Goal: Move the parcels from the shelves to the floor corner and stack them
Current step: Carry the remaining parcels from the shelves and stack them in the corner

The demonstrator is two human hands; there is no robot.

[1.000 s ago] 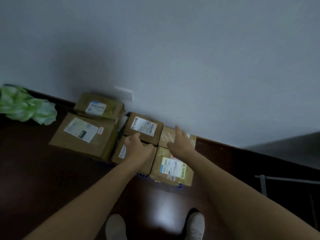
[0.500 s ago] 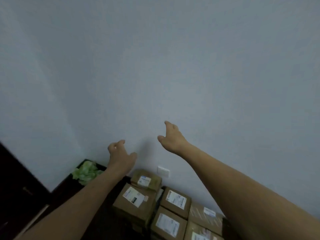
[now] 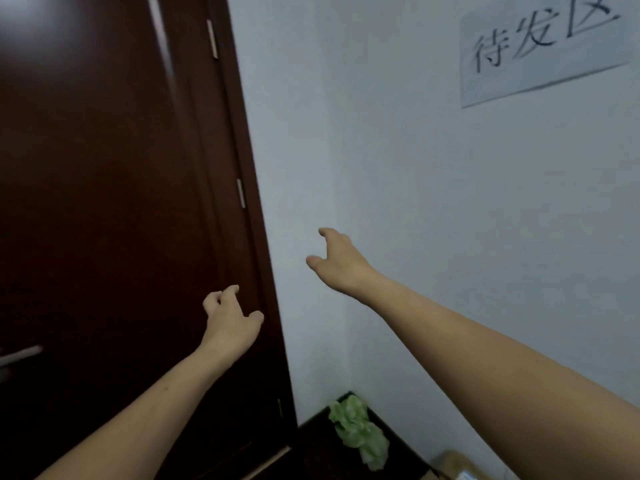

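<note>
We see both bare arms reaching forward and up, with neither hand holding anything. The left hand (image 3: 230,320) hangs in front of the dark brown door (image 3: 104,202), its fingers loosely curled and slightly spread, the thumb out to the side near the door frame. The right hand (image 3: 337,261) is higher and further right, in front of the pale wall (image 3: 381,150); its fingers are also loosely curled and its thumb points left. The two hands are well apart and touch nothing we can make out.

Of the parcels, we find only the corner of one brown cardboard parcel (image 3: 452,464) at the bottom edge of the view. It sits by the foot of the wall, far below both hands and under the right forearm. A crumpled green bag (image 3: 358,433) lies on the dark floor (image 3: 318,448) in the corner, left of the parcel. High on the wall, a paper sign (image 3: 543,46) reads 待发区.
</note>
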